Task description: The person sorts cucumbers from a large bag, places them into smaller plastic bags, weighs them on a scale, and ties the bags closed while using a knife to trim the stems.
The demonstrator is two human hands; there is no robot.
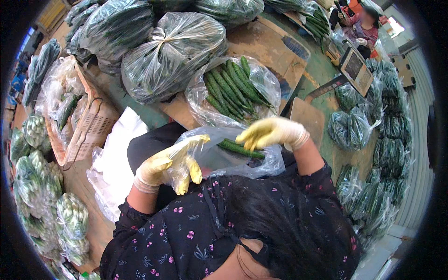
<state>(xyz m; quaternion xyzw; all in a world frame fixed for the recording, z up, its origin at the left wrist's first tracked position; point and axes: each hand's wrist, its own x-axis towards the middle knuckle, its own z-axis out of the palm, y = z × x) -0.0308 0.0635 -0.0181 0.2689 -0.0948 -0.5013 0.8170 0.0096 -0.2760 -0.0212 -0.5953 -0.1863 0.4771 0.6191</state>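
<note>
Left hand: the gloved left hand (pixel 169 165) has its fingers closed on the near edge of a clear plastic bag (pixel 224 156), holding its mouth up.
Right hand: the gloved right hand (pixel 270 133) is over the bag's far side, fingers curled loosely, tips touching the cucumbers (pixel 240 148).
Cucumbers: several lie inside the held bag, just under the right fingertips.
Surface: an open bag of cucumbers (pixel 233 88) sits just beyond on a brown board (pixel 268 44).
Room: tied bags of greens (pixel 172 53) behind, a woven basket (pixel 91 126) left, a scale (pixel 355 67) right.

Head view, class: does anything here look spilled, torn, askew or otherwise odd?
Nothing stands out. The left hand holds a clear bag open; the right hand is at cucumbers inside it. The open cucumber sack beyond looks intact.
</note>
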